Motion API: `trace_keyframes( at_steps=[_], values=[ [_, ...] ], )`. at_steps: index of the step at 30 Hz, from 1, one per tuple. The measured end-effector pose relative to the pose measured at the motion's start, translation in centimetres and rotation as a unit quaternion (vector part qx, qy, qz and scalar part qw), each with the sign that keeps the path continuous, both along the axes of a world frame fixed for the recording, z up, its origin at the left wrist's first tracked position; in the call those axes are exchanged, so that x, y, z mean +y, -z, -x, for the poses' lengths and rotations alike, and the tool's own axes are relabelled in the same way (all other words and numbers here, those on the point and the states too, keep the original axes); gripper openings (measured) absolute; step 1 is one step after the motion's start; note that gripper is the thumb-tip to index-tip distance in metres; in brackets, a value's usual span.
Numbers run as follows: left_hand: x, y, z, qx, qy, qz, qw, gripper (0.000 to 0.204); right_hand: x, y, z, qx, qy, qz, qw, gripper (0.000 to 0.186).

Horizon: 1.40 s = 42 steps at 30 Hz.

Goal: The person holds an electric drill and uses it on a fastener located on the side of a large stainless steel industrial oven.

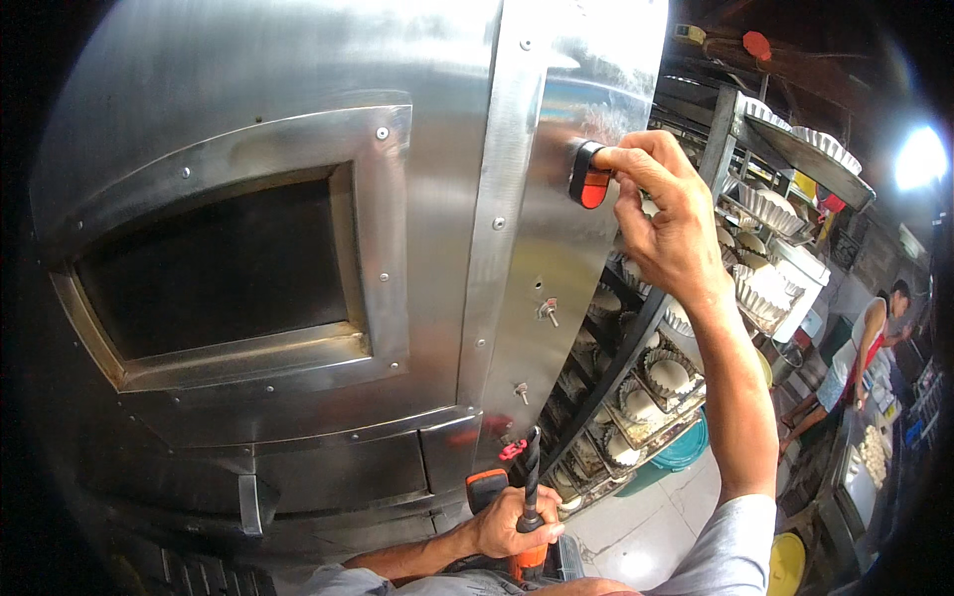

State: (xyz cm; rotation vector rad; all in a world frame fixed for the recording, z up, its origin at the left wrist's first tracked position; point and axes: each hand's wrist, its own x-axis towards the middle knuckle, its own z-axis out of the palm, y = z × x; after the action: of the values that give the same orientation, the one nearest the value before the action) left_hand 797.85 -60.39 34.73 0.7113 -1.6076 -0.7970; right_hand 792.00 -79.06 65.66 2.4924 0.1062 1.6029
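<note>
My right hand (pixel 668 204) is raised to the steel panel. Its thumb and fingers pinch a small oval black-and-red piece (pixel 593 177), which sits against or just in front of the metal; I cannot tell whether it is fixed there. Lower down, my left hand (pixel 512 524) wraps round the front of an orange-and-black power drill (pixel 531 562). A thick dark drill bit (pixel 533 459) points up from its chuck. Between the hands, the steel panel (pixel 571 238) carries a small hole (pixel 539 285) and two toggle switches, an upper one (pixel 551 312) and a lower one (pixel 522 393).
A riveted frame (pixel 390 233) surrounds a dark window (pixel 214 268) at left. At right, a rack (pixel 725 129) holds fluted tins (pixel 765 298) with pale dough. A teal bucket (pixel 686 445) stands on the tiled floor (pixel 646 526). Another person (pixel 855 353) works at a far-right counter.
</note>
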Motion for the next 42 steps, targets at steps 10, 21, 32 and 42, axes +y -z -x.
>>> trace_keyframes(
  at_steps=[10, 21, 32, 42],
  values=[
    [-0.8, 0.1, -0.1, -0.013, -0.013, 0.012, 1.000, 0.020, -1.2, -1.4, 0.3, 0.057, -0.036, 0.010, 0.998, 0.033],
    [-1.0, -0.1, 0.0, -0.006, -0.004, 0.015, 1.000, 0.019, -2.1, -0.4, 0.1, 0.041, -0.080, 0.007, 0.996, 0.037],
    [-0.4, -0.8, 0.0, -0.015, 0.007, -0.023, 1.000, 0.021, -2.2, -0.1, 0.8, 0.000, -0.087, -0.001, 0.996, 0.031],
    [0.1, 0.0, -0.4, -0.031, -0.022, -0.008, 0.999, 0.019, 1.0, 0.8, -0.4, -0.023, 0.072, 0.004, 0.997, 0.026]
  ],
)
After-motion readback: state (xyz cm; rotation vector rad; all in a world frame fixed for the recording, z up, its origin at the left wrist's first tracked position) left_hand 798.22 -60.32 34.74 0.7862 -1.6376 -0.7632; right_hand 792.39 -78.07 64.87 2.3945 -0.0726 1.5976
